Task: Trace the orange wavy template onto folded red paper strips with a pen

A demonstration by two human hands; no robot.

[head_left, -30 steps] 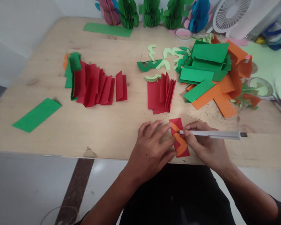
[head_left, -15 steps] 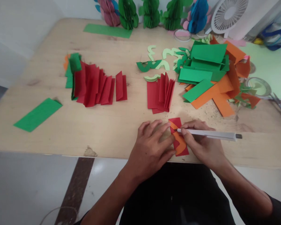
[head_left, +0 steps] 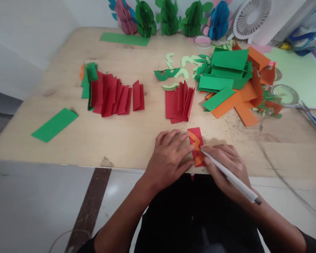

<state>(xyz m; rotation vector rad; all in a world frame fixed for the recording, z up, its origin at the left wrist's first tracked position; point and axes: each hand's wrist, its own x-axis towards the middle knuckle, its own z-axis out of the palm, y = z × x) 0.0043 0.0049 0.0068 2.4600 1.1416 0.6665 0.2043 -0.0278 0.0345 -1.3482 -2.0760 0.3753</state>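
Observation:
Near the table's front edge lies a small red paper piece [head_left: 197,131] with a wavy orange paper cutout [head_left: 195,139] on top. My left hand [head_left: 170,154] rests with fingers spread, its fingertips pressing on the left side of both papers. In my right hand [head_left: 228,167] is a white pen [head_left: 233,177], gripped between thumb and fingers. The pen's tip meets the right edge of the orange cutout, about midway down. Just beyond the hands stands a cluster of folded red paper [head_left: 177,105].
More folded red papers [head_left: 109,95] stand at left, near a green strip [head_left: 55,124]. Green folded papers [head_left: 226,68] and orange papers [head_left: 244,102] pile up at right, beside scissors [head_left: 313,117] and a tape roll [head_left: 285,94]. Honeycomb paper figures [head_left: 170,19] and a fan [head_left: 252,17] line the back.
The pen tip has shifted slightly along the orange cutout's edge, and the pen's rear end has swung down toward me. My left hand keeps pressing the papers. The camera view has shifted slightly.

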